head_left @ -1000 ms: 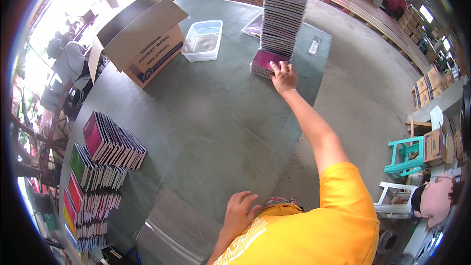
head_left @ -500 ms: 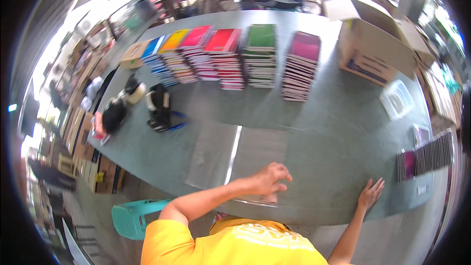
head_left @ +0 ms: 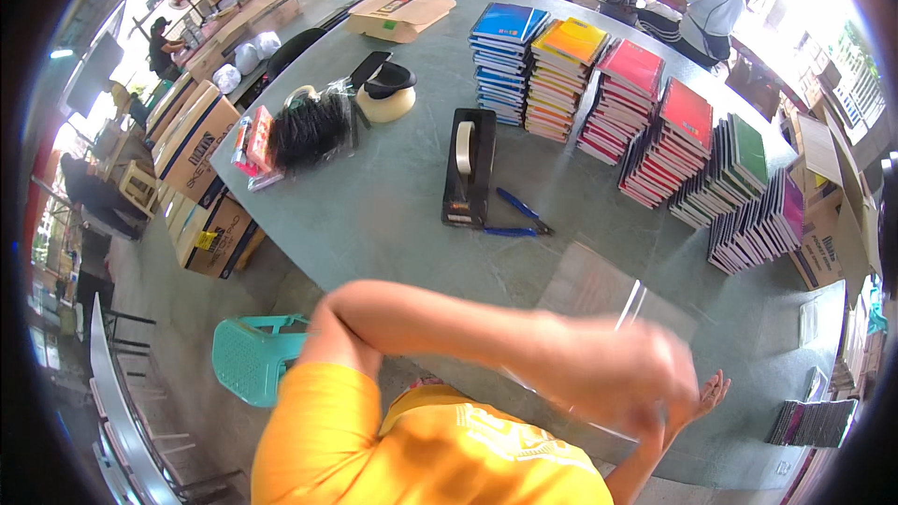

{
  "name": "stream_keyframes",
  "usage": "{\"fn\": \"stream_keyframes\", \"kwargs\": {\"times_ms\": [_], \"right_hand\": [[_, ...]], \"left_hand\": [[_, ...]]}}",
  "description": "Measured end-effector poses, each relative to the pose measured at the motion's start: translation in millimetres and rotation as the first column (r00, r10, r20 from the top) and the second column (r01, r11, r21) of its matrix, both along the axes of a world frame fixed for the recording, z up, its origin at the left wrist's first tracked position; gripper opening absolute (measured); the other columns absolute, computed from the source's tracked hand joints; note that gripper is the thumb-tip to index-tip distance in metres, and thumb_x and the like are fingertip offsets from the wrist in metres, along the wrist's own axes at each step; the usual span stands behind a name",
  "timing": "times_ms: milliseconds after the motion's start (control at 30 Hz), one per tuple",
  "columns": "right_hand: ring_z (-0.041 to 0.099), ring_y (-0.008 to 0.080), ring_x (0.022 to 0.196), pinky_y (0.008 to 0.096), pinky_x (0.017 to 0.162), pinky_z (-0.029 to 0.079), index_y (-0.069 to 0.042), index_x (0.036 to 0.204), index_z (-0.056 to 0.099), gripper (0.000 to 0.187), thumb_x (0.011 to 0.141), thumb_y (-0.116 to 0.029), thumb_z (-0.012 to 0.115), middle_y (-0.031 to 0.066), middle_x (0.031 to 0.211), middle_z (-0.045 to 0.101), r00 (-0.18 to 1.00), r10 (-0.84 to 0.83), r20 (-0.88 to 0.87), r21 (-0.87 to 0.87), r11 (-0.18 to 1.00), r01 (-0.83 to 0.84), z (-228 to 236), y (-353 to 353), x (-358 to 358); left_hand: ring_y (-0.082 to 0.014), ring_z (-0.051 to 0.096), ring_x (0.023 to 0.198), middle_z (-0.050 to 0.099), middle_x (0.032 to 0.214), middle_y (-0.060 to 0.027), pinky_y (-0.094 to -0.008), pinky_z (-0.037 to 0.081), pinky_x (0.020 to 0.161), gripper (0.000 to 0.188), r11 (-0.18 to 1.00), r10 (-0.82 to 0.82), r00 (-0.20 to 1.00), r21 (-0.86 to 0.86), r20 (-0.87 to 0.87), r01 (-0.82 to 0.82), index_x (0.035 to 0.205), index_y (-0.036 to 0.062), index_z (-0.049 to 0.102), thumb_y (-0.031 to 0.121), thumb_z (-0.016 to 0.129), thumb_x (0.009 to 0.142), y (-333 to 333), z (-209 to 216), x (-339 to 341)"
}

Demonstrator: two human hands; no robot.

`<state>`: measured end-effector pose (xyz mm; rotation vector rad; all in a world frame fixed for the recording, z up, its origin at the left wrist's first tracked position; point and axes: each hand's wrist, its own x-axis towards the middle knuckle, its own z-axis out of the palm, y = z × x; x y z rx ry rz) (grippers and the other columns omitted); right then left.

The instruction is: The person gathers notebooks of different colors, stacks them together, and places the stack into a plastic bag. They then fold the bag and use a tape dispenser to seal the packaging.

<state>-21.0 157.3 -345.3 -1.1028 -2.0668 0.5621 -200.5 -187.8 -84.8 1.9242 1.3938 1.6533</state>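
My left hand (head_left: 645, 374), smeared by motion, reaches across my front above the table, so its fingers cannot be made out. Close behind it lies my right hand (head_left: 713, 395), fingers stretched apart and holding nothing, its wrist partly covered by the left. Under and beyond the left forearm, clear plastic sheets (head_left: 589, 285) lie flat on the grey table (head_left: 393, 234), a bright strip running between them. A black tape dispenser (head_left: 481, 178) with a roll in it stands farther off, and blue-handled cutting pliers (head_left: 522, 213) lie beside it.
Stacked notebooks, including blue (head_left: 510, 23) and purple (head_left: 781, 210), curve along the far side toward an open carton (head_left: 828, 234). A tape roll (head_left: 388, 105) and black bristly bundle (head_left: 309, 131) sit left. Dark stacked booklets (head_left: 812, 423) are right; a teal stool (head_left: 248, 360) stands below.
My view has swung left, shifting the table's things rightward. My left hand has moved right, close to my right hand, and is now blurred. The right hand's fingers remain spread.
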Motion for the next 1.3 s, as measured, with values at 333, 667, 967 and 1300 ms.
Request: {"fn": "stream_keyframes", "kwargs": {"times_ms": [333, 667, 967, 1300], "right_hand": [[0.059, 0.0174, 0.097, 0.0289, 0.085, 0.045, 0.001, 0.107, 0.062, 0.027, 0.092, -0.017, 0.049, 0.0094, 0.102, 0.064, 0.788, 0.46, -0.409, -0.318, 0.737, -0.596, 116, -174, -159], [0.065, 0.0202, 0.082, 0.0339, 0.071, 0.056, -0.002, 0.11, 0.054, 0.029, 0.083, -0.01, 0.062, 0.0099, 0.097, 0.063, 0.552, 0.154, -0.819, -0.56, -0.42, -0.714, 143, -283, -340], [0.063, 0.0226, 0.092, 0.0378, 0.078, 0.054, 0.001, 0.118, 0.048, 0.043, 0.086, -0.026, 0.061, 0.0128, 0.107, 0.061, 0.62, 0.185, -0.762, -0.633, -0.415, -0.654, 134, -252, -323], [0.064, 0.0232, 0.087, 0.0383, 0.076, 0.054, 0.003, 0.107, 0.055, 0.033, 0.074, -0.004, 0.059, 0.014, 0.099, 0.063, 0.752, 0.142, -0.644, -0.742, -0.355, -0.568, 129, -236, -311]], "left_hand": [[-0.0285, 0.057, 0.094, 0.063, 0.099, -0.0132, -0.0406, 0.044, 0.082, 0.027, 0.152, 0.594, 0.016, 0.092, -0.805, -0.984, 0.099, 0.0036, 0.061, 0.019, 0.064, 0.077, -135, -70, -382], [-0.0261, 0.053, 0.102, 0.062, 0.095, -0.0131, -0.0399, 0.038, 0.089, 0.053, 0.63, 0.574, 0.291, 0.186, -0.765, -0.754, 0.092, 0.0031, 0.066, 0.051, 0.066, 0.069, -94, -46, -259], [-0.0216, 0.061, 0.082, 0.067, 0.091, -0.007, -0.0336, 0.04, 0.078, 0.03, 0.309, 0.81, 0.025, 0.39, -0.586, -0.867, 0.104, 0.005, 0.062, 0.014, 0.068, 0.076, -121, -62, -360], [-0.034, 0.059, 0.08, 0.063, 0.082, -0.0158, -0.0421, 0.048, 0.074, 0.034, 0.472, 0.6, 0.202, 0.138, -0.774, -0.871, 0.085, 0.0022, 0.065, 0.034, 0.067, 0.074, -18, -45, -321]]}}
